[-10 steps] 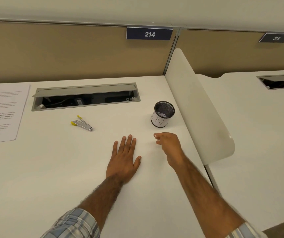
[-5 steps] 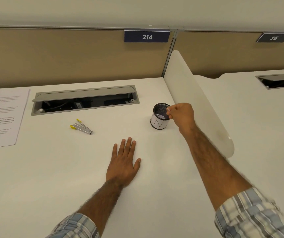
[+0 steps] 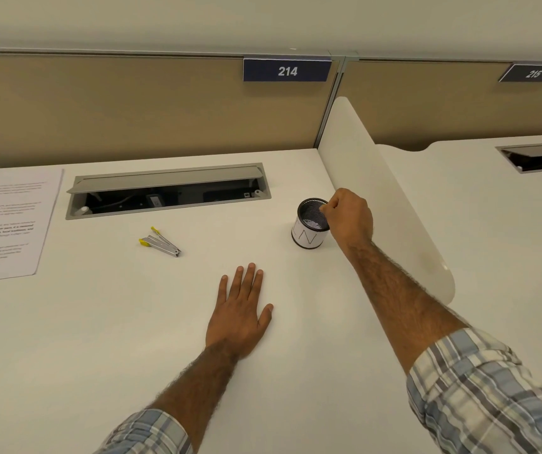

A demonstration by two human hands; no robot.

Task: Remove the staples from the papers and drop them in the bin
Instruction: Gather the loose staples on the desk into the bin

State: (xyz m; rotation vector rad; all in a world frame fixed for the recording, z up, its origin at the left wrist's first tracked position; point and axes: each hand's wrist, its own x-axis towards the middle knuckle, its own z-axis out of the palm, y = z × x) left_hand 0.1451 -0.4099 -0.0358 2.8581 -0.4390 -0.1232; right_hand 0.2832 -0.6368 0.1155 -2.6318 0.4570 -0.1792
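Note:
The bin [image 3: 309,235] is a small black mesh cup with a white label, standing on the white desk at right of centre. My right hand [image 3: 350,217] hovers over its right rim, fingers curled, thumb and forefinger pinched together above the opening. What they pinch is too small to make out. My left hand [image 3: 242,309] lies flat on the desk, fingers straight, in front of the bin. A printed paper [image 3: 4,224] lies at the far left. A metal staple remover [image 3: 160,244] with yellow tips rests between the paper and the bin.
An open grey cable tray [image 3: 168,191] is set into the desk behind the staple remover. A white curved divider [image 3: 384,198] stands just right of the bin. A tan partition wall closes off the back.
My right hand rose from the desk beside my left hand and moved back to the bin's rim, staying pinched. My left hand stayed flat.

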